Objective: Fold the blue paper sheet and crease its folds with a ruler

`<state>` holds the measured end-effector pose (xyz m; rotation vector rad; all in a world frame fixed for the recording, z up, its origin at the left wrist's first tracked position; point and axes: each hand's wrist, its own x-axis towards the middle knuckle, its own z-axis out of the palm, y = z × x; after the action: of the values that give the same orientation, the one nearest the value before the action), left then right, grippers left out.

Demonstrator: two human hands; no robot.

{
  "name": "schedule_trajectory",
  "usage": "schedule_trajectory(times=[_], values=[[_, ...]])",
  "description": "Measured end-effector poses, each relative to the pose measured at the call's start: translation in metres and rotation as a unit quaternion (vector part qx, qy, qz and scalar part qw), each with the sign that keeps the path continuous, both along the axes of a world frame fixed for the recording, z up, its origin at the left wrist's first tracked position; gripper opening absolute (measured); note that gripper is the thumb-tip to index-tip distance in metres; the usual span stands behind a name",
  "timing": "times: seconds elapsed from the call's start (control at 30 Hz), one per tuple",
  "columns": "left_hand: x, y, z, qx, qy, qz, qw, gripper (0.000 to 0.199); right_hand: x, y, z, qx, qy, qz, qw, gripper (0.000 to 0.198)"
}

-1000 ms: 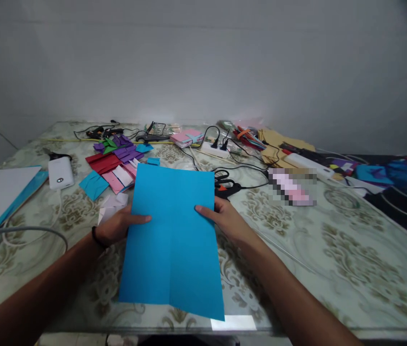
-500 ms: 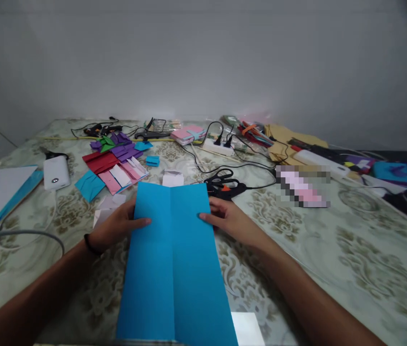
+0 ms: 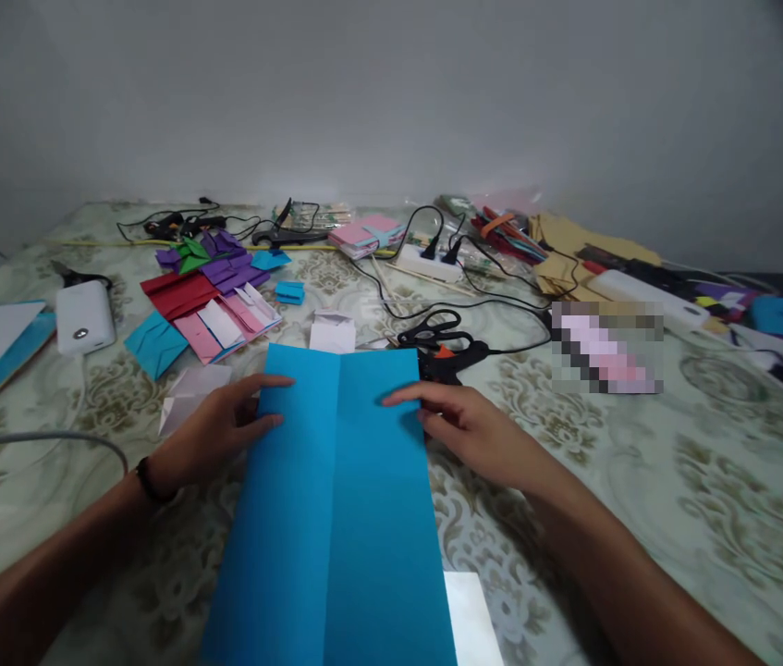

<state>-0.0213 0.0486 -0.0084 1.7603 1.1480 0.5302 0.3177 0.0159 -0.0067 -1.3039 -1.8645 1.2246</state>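
Observation:
A large sheet of blue paper (image 3: 377,518) with a lengthwise crease lies in front of me, its near end running out of view. At its left edge, my left hand (image 3: 228,416) has its index finger and thumb spread apart over the sheet; its other fingers are hidden. My right hand (image 3: 471,425) rests at the right edge, index finger stretched across the paper and thumb apart at the border. Just beyond the sheet lie black-handled scissors (image 3: 436,328) and a black glue gun (image 3: 457,359). Folded white paper (image 3: 332,333) sits behind its top edge.
Folded coloured papers (image 3: 207,319) spread over the left middle. A white power bank (image 3: 84,317) with a cable stands farther left. A white power strip (image 3: 429,264) and black cords lie at the back. White paper (image 3: 471,620) shows under the blue sheet.
Both index fingers have come up over the top of the blue sheet, where earlier only the thumbs lay on it. The sheet's near end has moved slightly toward me. The view has shifted a little.

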Motion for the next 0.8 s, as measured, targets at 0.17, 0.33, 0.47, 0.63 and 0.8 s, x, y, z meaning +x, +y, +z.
schedule_trajectory(times=[0.17,0.33,0.47,0.63,0.8], values=[[-0.008,0.001,0.007,0.003,0.019,-0.059,0.998,0.061,0.006,-0.002,0.006,-0.001,0.003,0.052,0.999,0.04],[-0.011,0.001,0.034,0.181,0.08,-0.045,0.979,0.062,-0.001,-0.012,0.023,0.088,-0.059,-0.002,0.994,0.041],[0.0,-0.028,0.06,0.287,0.12,-0.025,0.95,0.039,-0.016,-0.049,0.038,0.23,-0.184,-0.056,0.954,0.042],[0.014,-0.091,0.051,0.285,0.146,-0.222,0.921,0.06,-0.026,-0.109,0.023,0.296,-0.309,-0.079,0.901,0.038],[0.004,-0.128,0.028,0.259,0.17,-0.232,0.922,0.076,-0.034,-0.151,-0.005,0.315,-0.358,-0.097,0.874,0.043]])
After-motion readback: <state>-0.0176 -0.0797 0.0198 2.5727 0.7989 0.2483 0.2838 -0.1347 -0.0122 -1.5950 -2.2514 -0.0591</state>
